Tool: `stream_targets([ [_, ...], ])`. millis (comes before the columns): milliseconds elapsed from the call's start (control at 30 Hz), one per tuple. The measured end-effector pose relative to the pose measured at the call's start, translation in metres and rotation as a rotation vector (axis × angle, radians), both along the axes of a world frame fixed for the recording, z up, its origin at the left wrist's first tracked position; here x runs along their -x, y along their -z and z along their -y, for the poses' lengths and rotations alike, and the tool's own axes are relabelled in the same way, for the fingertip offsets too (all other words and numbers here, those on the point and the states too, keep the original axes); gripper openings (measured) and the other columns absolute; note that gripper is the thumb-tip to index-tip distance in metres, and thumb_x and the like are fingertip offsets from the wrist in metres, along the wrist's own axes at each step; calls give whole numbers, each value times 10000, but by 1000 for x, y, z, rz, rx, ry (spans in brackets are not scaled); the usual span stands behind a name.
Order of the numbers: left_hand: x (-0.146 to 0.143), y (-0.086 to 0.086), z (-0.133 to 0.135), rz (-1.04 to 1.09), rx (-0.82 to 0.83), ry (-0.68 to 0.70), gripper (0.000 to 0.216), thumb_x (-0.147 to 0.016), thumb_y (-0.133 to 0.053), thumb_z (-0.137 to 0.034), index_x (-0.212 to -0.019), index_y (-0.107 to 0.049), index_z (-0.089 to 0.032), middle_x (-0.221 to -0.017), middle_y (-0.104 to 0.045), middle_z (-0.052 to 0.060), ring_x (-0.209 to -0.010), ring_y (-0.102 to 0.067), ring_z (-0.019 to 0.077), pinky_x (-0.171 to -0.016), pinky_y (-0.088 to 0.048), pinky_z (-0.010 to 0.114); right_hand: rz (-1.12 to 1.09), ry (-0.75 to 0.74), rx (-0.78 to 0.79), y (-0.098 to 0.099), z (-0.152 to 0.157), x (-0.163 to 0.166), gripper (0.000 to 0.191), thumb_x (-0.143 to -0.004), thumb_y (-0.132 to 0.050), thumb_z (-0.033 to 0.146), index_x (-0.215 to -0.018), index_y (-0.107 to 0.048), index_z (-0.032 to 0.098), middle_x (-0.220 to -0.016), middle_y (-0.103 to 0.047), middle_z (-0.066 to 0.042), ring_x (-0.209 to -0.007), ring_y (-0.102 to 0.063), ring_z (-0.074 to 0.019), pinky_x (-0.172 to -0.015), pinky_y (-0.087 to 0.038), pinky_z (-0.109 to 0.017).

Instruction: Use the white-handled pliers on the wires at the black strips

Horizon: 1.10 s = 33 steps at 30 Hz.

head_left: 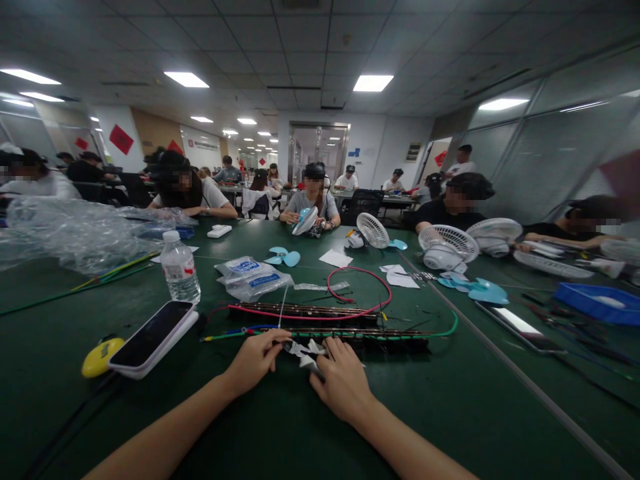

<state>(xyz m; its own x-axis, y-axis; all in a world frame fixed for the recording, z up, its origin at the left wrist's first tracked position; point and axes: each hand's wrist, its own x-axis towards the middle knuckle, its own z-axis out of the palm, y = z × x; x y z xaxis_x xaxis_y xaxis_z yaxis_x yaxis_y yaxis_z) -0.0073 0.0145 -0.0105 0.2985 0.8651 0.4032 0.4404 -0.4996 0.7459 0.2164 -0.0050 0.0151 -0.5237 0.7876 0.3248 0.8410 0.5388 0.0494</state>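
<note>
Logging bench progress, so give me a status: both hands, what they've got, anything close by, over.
Left hand pinching thin white strand. Right hand gripping white tool. Wired strips just beyond the hands; phone off left.

Green table (280, 433) carries phone (150, 337), water bottle (180, 267), plastic bags (250, 277) and wired strips (300, 311).

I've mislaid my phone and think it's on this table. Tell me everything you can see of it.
The phone lies flat, screen up, on the green table, turned at a slant. Its glossy screen is dark; a white case or backing with rounded corners shows beneath. A yellow rounded object sits at its near left corner; whether they touch is unclear. The left hand, pinching a small white part, is to its right, apart from it.
</note>
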Motion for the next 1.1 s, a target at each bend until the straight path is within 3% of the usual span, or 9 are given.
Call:
stream_targets([
  [367, -1, -2, 1, -40, 14, -9, 274, -884, -450, -162, -1118, -590, -191, -791, -679, -2, -474, -582, 92, -569, -490, 225, 80, 50, 123, -5, -1, 4, 291, -811, -519, 365, -878, -686, 136, -1017, -568, -137, -1003, -480, -271, -840, -354, -362],
  [567, -1, -1, 0, -27, 24, 0, 264, -882, -460, -182, -1111, -591, -189, -917, -683, 25, -485, -582, 85, -584, -500, 229, 73, 74, 126, -4, -2, 6, 323, -806, -519, 374, -893, -692, 116, -1043, -573, -160, -1024, -486, -283, -885, -346, -377],
  [1100, -1, 1, 1, -15, 12, 17, 265, -901, -437, -198, -1106, -603, -187, -978, -664, 46, -480, -571, 73, -529, -503, 207, 84, 65, 155, -6, -1, 4, 271, -821, -527, 350, -884, -698, 149, -1030, -581, -127, -994, -508, -259, -834, -396, -343],
])
